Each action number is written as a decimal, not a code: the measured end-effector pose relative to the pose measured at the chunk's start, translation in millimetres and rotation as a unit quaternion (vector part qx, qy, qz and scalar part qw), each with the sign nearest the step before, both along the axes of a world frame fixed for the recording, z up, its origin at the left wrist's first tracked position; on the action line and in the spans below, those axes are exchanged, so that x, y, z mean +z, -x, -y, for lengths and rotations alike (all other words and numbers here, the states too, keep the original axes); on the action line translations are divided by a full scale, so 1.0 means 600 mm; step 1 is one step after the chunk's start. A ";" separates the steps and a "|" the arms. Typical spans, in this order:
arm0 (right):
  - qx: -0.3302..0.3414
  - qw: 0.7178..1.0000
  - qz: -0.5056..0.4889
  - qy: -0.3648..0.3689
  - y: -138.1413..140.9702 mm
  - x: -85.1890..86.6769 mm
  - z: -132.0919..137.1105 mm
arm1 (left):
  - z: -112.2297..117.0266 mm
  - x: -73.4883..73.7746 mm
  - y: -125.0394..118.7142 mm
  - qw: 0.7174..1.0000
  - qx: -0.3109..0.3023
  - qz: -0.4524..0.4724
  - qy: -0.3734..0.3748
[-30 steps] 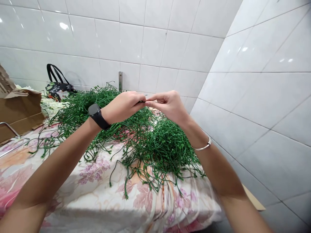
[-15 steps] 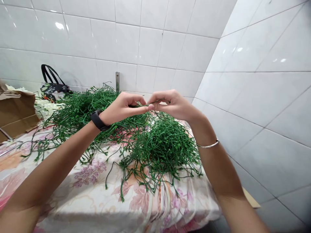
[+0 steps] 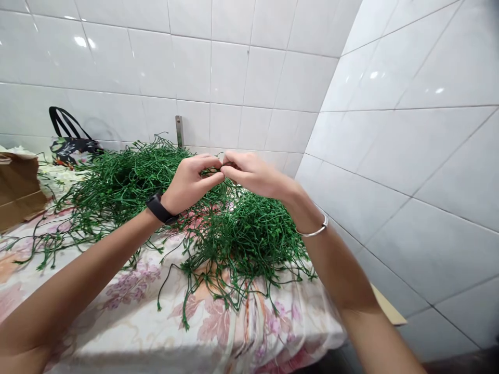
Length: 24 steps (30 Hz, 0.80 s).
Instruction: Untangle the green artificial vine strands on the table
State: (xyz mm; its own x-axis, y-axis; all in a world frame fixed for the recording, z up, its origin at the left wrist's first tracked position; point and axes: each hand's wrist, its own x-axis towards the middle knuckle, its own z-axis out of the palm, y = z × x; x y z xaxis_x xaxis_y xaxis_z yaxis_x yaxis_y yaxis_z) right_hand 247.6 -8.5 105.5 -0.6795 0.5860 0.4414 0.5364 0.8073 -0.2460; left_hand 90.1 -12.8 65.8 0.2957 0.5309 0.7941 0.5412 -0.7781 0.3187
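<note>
My left hand (image 3: 195,177), with a black band on its wrist, pinches a thin green stem between thumb and fingers. Fingertip to fingertip with it, my right hand (image 3: 253,174) is closed on the same stem; a silver bangle circles that wrist. Most of the stem is hidden by the fingers. Both hands are raised above the table. Below them lies a heap of green artificial stems (image 3: 261,234) with small leafy tips. A larger pile of the same stems (image 3: 125,176) spreads behind my left forearm.
The stems lie on a table with a floral cloth (image 3: 136,322). At the left are a brown cardboard box (image 3: 19,189), pale flowers (image 3: 58,179) and a black floral bag (image 3: 74,150). White tiled walls (image 3: 230,72) close off the back and right. A metal bracket (image 3: 179,131) stands at the back.
My hands have drawn closer together and the fingers are more tightly closed around the stem. The whole view has shifted slightly, so things appear further left. The piles look unchanged.
</note>
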 end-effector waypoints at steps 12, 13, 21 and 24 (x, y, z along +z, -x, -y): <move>0.216 0.929 -0.198 0.226 0.002 0.006 0.006 | 0.025 0.028 0.006 0.966 -0.186 0.090 0.153; 0.238 0.913 -0.210 0.255 0.002 0.006 0.008 | 0.028 0.030 0.006 0.964 -0.186 0.100 0.163; 0.306 0.840 -0.304 0.330 0.034 -0.005 0.023 | 0.040 0.039 0.015 0.924 -0.219 0.214 0.230; 0.255 0.858 -0.350 0.278 0.028 0.004 0.017 | 0.049 0.048 0.018 0.903 -0.267 0.248 0.228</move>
